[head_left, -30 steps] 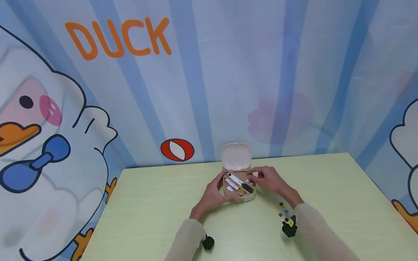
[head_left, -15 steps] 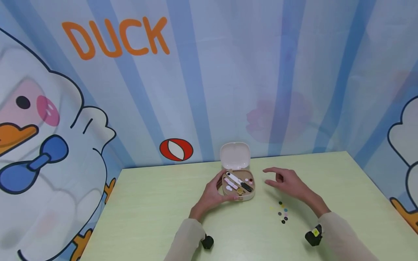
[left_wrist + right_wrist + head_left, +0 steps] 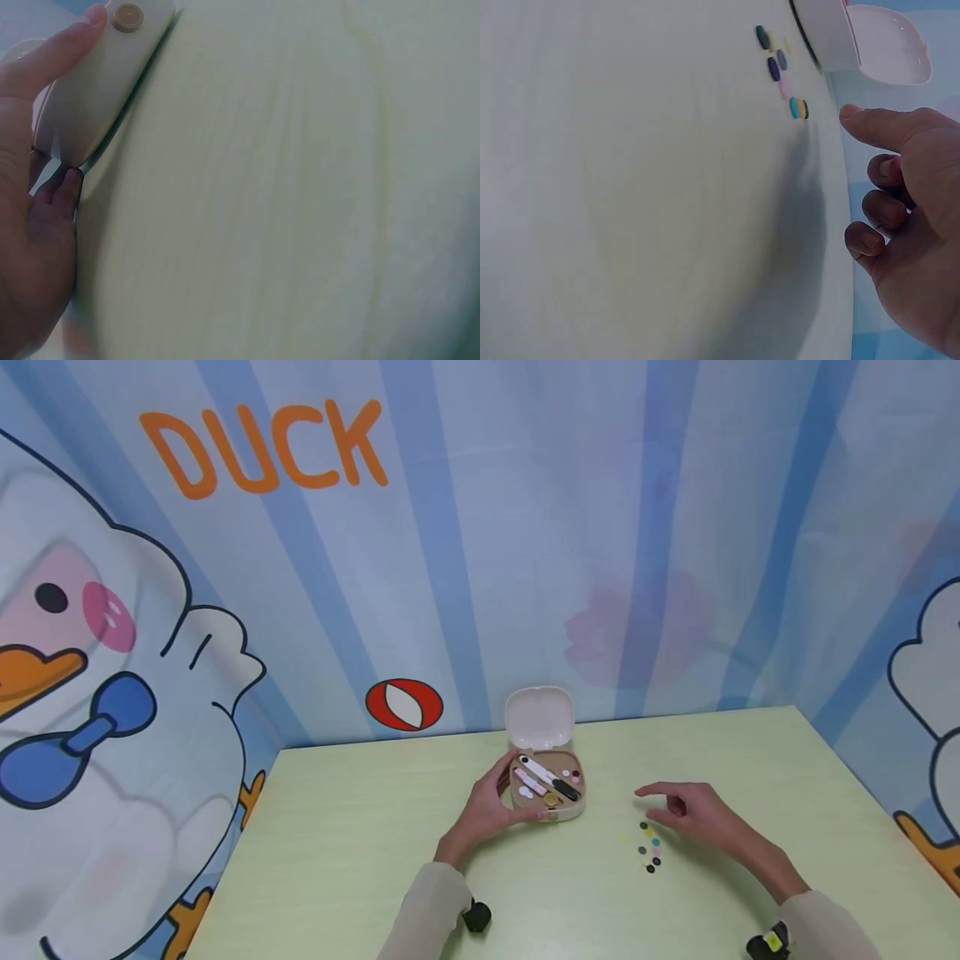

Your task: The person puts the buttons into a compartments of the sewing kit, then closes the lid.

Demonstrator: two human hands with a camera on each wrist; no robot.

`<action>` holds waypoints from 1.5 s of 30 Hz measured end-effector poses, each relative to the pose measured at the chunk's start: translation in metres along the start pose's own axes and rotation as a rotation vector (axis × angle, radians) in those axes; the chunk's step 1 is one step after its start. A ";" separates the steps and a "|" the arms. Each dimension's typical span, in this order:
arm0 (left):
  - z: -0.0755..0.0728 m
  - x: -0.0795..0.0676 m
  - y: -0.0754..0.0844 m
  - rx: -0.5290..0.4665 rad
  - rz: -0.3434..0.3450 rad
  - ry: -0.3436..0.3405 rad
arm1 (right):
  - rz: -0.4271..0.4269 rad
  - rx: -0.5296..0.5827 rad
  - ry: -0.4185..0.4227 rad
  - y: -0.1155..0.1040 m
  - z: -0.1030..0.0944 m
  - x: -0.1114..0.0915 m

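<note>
A small cream sewing box (image 3: 573, 813) stands on the table with its lid (image 3: 538, 717) raised. My left hand (image 3: 480, 810) holds it from the left, thumb on the front wall beside a round tan knob (image 3: 127, 17) and fingers round the far side. Inside its brown tray lie a white-and-black pen-like tool (image 3: 550, 777), a pinkish stick (image 3: 529, 781), a gold round piece (image 3: 551, 799) and a few small discs. Several coloured buttons (image 3: 656, 842) are scattered on the tabletop to the right. Just beyond them hovers my right hand (image 3: 701, 814), index finger and thumb apart, holding nothing.
A pale green table (image 3: 360, 852) ends at its back edge against a blue striped curtain (image 3: 517, 527) with duck drawings. Black wrist devices (image 3: 477, 917) sit at both sleeves.
My right hand has left the tray and drawn back rightward and nearer, toward the buttons; small discs show where its fingers were. The left hand stays on the box.
</note>
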State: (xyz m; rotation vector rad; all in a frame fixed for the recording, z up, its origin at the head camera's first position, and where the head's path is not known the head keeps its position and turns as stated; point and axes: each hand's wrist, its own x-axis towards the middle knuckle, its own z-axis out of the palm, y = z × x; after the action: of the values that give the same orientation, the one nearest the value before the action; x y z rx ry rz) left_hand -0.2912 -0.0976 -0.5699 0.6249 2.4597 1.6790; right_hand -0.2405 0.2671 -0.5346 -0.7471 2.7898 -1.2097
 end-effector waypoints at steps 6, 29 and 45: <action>0.000 0.000 0.000 0.015 -0.016 0.004 | 0.002 -0.040 -0.012 0.008 0.001 -0.014; 0.001 0.000 0.000 0.023 -0.018 0.002 | -0.051 -0.049 -0.041 0.004 0.011 -0.008; 0.001 0.000 0.004 0.028 -0.035 0.001 | -0.023 -0.074 -0.103 0.002 0.004 0.009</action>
State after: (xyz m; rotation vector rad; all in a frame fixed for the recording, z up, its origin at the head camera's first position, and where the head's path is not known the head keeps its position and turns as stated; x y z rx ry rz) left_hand -0.2894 -0.0956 -0.5664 0.5798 2.4838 1.6359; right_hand -0.2487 0.2620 -0.5371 -0.8236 2.7626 -1.0444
